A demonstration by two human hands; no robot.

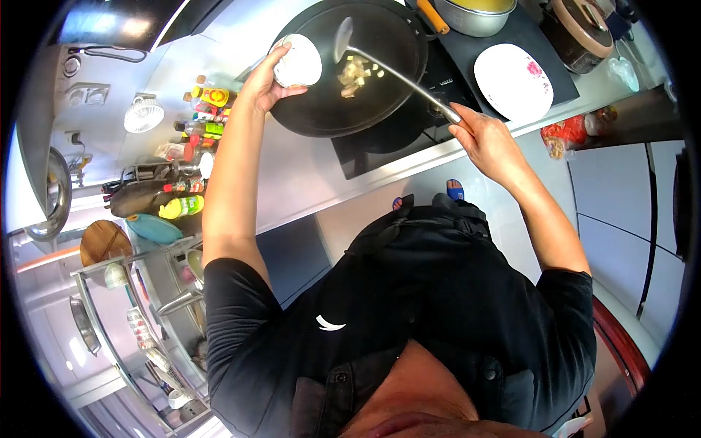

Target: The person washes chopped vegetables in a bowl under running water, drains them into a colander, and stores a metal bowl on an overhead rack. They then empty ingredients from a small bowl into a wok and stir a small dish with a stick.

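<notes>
A large dark wok [307, 109] sits on the black cooktop [358, 157], with a small heap of pale chopped pieces [355, 75] in its middle. Over the wok's left side, my left hand [269, 82] grips a small white bowl [299, 60] by its rim and side; what the bowl contains I cannot make out. My right hand [482, 139] is closed round the handle end of a long metal ladle [398, 79]. The ladle's head is over the wok, just beyond the chopped pieces.
Right of the wok are a white floral plate [513, 82], a metal pot [478, 18] and a rice cooker [580, 36]. Several sauce bottles [212, 96] line the left wall. A red bag [566, 135] lies near the counter's right end. A dish rack [109, 328] stands at lower left.
</notes>
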